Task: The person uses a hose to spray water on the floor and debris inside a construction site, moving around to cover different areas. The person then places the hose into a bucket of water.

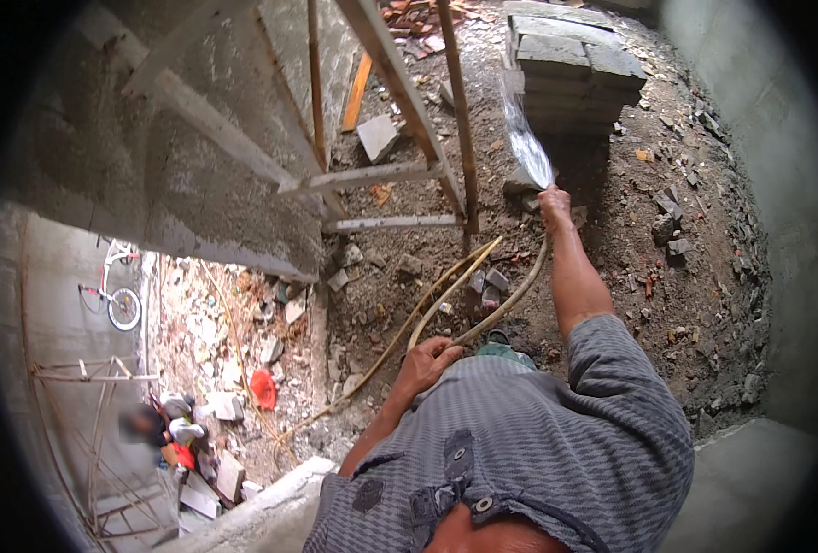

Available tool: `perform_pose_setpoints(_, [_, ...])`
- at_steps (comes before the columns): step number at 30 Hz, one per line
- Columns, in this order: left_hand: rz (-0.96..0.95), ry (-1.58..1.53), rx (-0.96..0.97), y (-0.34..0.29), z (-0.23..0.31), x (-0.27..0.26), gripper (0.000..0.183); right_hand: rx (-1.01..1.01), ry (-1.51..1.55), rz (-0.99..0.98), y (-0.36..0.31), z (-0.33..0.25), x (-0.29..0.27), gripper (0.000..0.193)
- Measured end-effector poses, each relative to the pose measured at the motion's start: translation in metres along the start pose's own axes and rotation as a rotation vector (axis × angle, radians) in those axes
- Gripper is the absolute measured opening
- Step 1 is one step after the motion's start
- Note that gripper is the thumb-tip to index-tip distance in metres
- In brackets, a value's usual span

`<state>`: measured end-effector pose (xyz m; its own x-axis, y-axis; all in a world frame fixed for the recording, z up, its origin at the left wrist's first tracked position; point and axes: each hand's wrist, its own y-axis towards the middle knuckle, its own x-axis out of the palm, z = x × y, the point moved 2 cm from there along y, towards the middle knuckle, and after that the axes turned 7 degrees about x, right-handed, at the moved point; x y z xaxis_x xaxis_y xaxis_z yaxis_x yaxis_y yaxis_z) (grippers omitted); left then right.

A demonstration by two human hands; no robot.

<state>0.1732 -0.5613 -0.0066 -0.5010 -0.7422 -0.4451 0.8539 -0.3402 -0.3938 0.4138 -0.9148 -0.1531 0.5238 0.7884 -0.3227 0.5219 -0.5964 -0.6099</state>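
My right hand (555,206) is stretched out ahead, its fingers wrapped round the end of a pale yellow hose (522,293). Water (526,147) fans out from the hose end toward a stack of grey blocks (570,57), whose tops look wet. Close to my body, my left hand (426,362) is closed on a lower stretch of the same hose. Between my hands the hose bends in a curve. Further lengths loop up in front of my left hand and trail off to the left over the ground.
Wooden scaffold poles and a ladder-like frame (400,173) stand ahead on the left. Rubble and broken blocks (379,138) cover the ground, with a concrete wall (759,120) on the right. Lower left, beyond a ledge, are a bicycle (123,307), a red bag (262,390) and another person (151,424).
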Motion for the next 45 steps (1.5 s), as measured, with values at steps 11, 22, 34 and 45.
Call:
perform_pose_setpoints(11, [-0.134,-0.012,0.001,-0.082,-0.118,-0.096,0.035,0.210,0.059,-0.021,-0.151,0.114,0.060,0.034])
perform_pose_setpoints(22, [-0.111,-0.063,-0.088,-0.198,-0.264,-0.237,0.033,-0.145,-0.063,0.060,-0.263,0.169,0.264,0.040])
perform_pose_setpoints(34, [-0.051,-0.121,-0.107,-0.205,-0.248,-0.251,0.033,-0.105,-0.360,-0.165,-0.299,0.133,0.285,0.052])
perform_pose_setpoints(45, [-0.042,-0.092,-0.188,-0.206,-0.267,-0.235,0.035,0.006,-0.370,-0.247,-0.285,0.154,0.305,0.045])
